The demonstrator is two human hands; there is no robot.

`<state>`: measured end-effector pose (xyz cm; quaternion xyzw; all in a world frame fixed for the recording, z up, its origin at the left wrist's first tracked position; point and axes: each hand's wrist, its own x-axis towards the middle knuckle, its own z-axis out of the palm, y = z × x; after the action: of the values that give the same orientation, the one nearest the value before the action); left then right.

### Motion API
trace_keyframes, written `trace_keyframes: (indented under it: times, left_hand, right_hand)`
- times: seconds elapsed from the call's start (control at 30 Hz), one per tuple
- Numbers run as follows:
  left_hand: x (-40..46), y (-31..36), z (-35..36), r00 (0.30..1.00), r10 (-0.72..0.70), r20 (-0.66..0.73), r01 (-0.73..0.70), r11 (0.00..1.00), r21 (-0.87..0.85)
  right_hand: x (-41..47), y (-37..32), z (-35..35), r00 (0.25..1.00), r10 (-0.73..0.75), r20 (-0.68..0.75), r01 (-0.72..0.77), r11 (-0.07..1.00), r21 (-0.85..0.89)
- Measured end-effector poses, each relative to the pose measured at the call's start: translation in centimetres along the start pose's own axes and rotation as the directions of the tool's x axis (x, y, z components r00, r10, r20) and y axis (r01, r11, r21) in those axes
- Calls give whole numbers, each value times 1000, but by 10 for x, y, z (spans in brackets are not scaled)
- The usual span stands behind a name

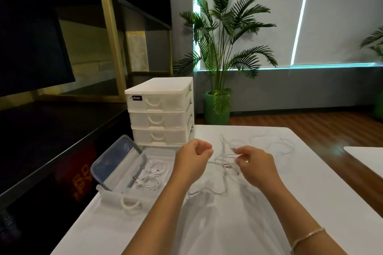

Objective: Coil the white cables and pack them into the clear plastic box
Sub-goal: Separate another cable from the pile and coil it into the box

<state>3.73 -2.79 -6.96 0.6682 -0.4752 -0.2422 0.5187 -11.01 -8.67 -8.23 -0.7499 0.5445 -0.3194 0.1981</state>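
Observation:
A white cable point(222, 164) hangs in loops between my hands above the white table point(310, 192). My right hand point(256, 164) pinches it near its plug end. My left hand point(193, 158) is curled beside it; whether it holds the cable is unclear. More white cables point(275, 143) lie loose farther back on the table. The clear plastic box point(116, 196), a pulled-out drawer, stands at the left with coiled white cables point(152, 176) in it and a clear lid point(118, 159) leaning inside.
A white three-drawer unit point(160, 109) stands behind the box at the table's far left corner. A dark shelf and a screen are to the left. A potted palm point(217, 107) stands on the floor beyond. Another white table edge point(366, 157) shows at right.

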Motion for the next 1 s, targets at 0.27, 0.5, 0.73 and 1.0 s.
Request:
trace_keyframes:
  times: [0.27,0.5,0.73,1.0]
  left_hand:
    - [6,-19,44,998,-12,64,-8,953,302]
    - [18,-23,61,991,77,109,-121,863,490]
    - [20,-27,63,997,60,54,-80,837,541]
    - [15,-3,46,952,192,-237,-117,948,297]
  right_hand:
    - [-6,34,3,982,143,120,-147,989,30]
    - [-9,38,9,977,81,195,-75,996,-38]
    - [-9,42,12,982,39,186,-24,996,-87]
    - [-9,40,14,994,-34,105,43,996,-84]
